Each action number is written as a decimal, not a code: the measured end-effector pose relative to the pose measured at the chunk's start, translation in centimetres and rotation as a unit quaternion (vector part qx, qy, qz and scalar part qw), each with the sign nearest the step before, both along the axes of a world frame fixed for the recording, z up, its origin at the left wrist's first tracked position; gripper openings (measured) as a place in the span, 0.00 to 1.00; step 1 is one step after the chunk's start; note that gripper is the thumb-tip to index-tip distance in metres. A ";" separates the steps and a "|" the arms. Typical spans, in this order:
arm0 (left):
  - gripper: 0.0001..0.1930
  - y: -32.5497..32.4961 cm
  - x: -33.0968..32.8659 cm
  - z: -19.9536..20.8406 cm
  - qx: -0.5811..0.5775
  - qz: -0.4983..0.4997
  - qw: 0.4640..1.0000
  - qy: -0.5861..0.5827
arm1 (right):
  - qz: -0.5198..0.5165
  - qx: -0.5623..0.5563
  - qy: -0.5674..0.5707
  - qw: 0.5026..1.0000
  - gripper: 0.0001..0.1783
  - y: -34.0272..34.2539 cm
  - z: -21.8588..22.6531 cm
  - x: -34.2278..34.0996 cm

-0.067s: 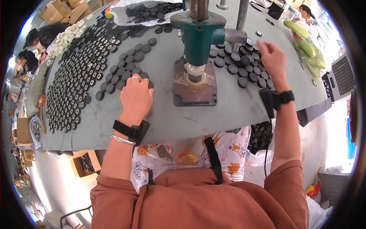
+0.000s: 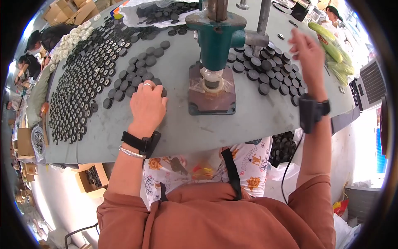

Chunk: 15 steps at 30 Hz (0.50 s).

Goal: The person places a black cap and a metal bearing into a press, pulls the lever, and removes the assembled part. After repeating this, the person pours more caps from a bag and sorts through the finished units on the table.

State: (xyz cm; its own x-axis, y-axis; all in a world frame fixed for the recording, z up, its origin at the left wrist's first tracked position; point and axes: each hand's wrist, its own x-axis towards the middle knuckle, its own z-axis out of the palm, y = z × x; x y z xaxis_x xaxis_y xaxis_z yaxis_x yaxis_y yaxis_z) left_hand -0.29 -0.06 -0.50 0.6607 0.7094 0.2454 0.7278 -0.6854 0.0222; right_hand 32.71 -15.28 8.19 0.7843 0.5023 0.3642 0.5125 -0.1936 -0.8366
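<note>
My left hand [image 2: 148,103] rests palm down at the near end of a group of round black discs [image 2: 140,63]. Its fingers curl around a black disc [image 2: 164,92], part of which shows by the thumb. Over the right side of the table my right hand [image 2: 309,49] is raised, a little blurred, its fingers apart and nothing visible in them. Just left of it lies a cluster of black discs [image 2: 264,77]. Between my hands stands a green hand press [image 2: 221,45] on a brown base plate [image 2: 212,101], its ram down near a pale ring [image 2: 212,86].
Many black rings with light centres [image 2: 78,95] cover the table's left. A white bag [image 2: 143,8] of black pieces lies behind. The press's lever post [image 2: 264,18] rises near the right cluster. Long green vegetables in a bag [image 2: 333,52] sit at the right edge.
My right hand has moved right, away from the disc cluster, and its fingers have spread. My left hand has stayed in place.
</note>
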 end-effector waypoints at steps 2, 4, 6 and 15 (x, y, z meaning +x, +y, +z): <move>0.15 -0.1 -0.6 0.0 0.005 -0.026 1.000 -0.006 | 0.099 0.100 0.007 0.990 0.21 -0.8 4.2 -2.6; 0.15 0.0 -0.9 -0.2 0.015 -0.048 0.999 -0.019 | 0.144 -0.176 -0.012 0.974 0.19 -0.6 4.3 -7.0; 0.14 -0.3 -1.0 -0.5 0.024 -0.069 0.997 -0.014 | 0.216 -0.209 -0.079 0.951 0.22 0.5 -2.1 -8.7; 0.16 0.1 -0.8 -0.5 0.035 -0.032 0.999 0.027 | 0.096 -0.091 -0.181 0.974 0.24 3.8 -9.6 -14.0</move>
State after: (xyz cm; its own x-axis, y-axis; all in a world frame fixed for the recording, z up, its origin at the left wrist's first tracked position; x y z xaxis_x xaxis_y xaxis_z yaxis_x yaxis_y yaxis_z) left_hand -1.12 0.01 -0.99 0.7183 0.6472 0.2554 0.6806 -0.7298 -0.0648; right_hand 18.75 -11.46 -1.42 0.5055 0.7095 0.4910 0.8096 -0.1932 -0.5543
